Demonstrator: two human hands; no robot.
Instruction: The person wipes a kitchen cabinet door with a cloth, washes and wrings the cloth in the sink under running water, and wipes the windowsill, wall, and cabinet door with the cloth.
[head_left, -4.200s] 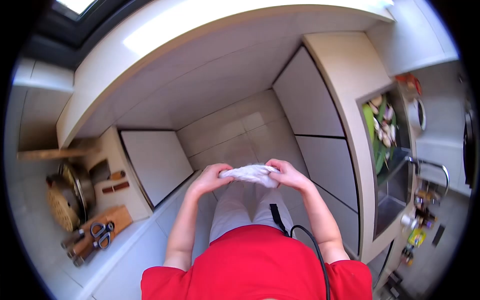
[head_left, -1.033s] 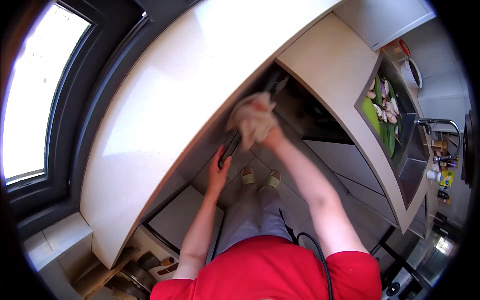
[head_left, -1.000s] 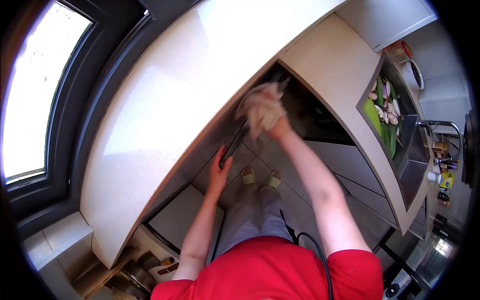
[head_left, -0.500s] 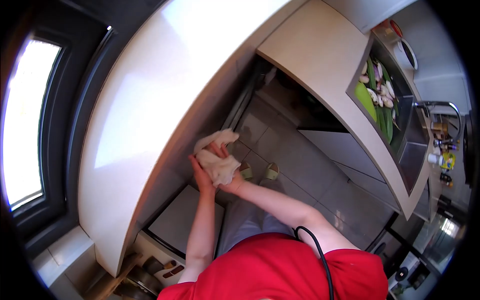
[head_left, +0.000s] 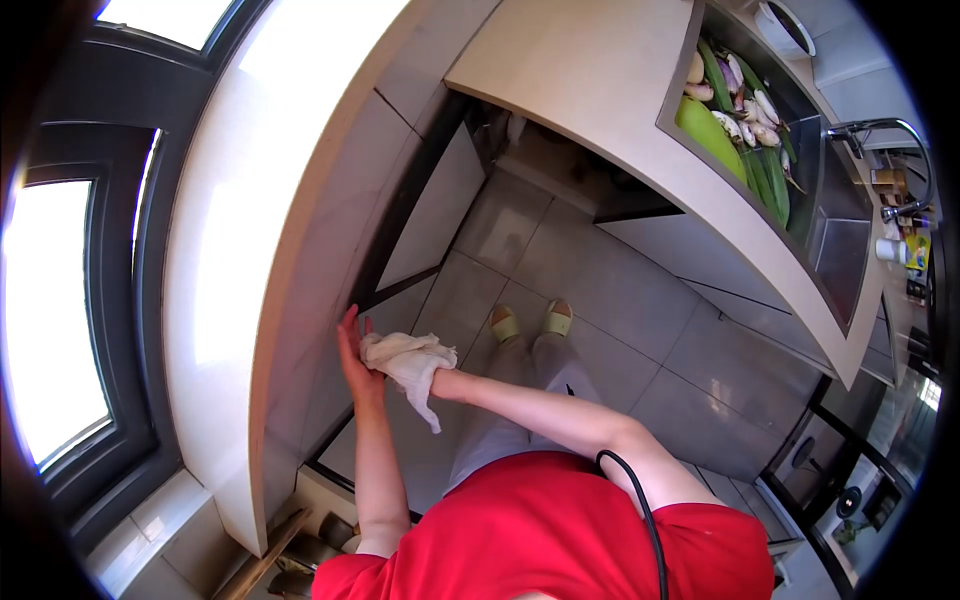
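Note:
A cream-coloured cloth hangs crumpled between my two hands, one corner dangling down. My right hand is mostly wrapped in the cloth and grips it, its fingers hidden beneath the fabric. My left hand stands upright against the cloth's left side, with its fingers stretched out and apart. The cloth touches the left palm.
Long green vegetables, pale purplish ones and a large green gourd lie in the sink at right. A pale counter curves around it. A window is at left, above a white ledge. Tiled floor lies below.
Both hands and the cloth have shifted left and slightly down in view. The cloth is bunched more around the right hand, and the left fingers are now clear of it. The head view has turned.

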